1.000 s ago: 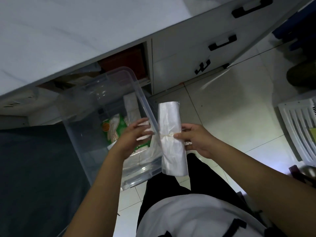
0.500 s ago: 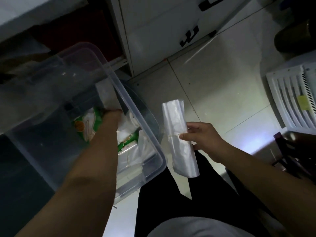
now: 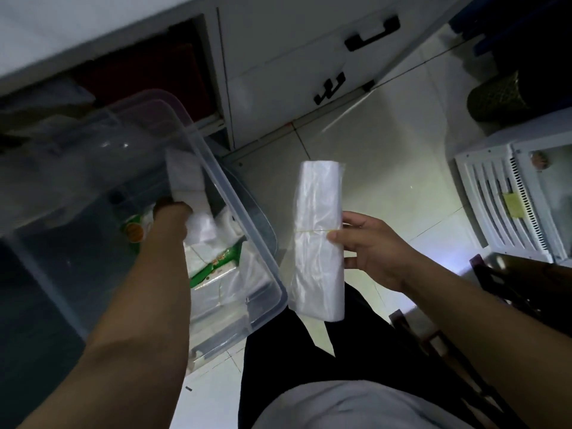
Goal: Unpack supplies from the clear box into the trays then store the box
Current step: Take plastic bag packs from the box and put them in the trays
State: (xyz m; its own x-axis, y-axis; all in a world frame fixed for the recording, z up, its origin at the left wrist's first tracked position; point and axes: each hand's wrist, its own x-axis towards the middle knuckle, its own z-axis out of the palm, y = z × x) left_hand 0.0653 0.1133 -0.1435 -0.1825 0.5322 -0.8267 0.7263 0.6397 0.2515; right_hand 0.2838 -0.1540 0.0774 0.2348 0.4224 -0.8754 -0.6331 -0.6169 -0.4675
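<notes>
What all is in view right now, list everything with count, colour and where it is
clear box: one, transparent, floor at left, open
green packs: at least two, green and white, inside the box
plastic bag bundle: one, translucent white, banded, held right of the box
white bundle: one, in the box, at the left hand
slatted tray: one, white, floor at right
cabinet handles: three, black, white cabinet above
woven basket: one, dark, upper right
left hand: reaching into the box
right hand: pinching the bag bundle
</notes>
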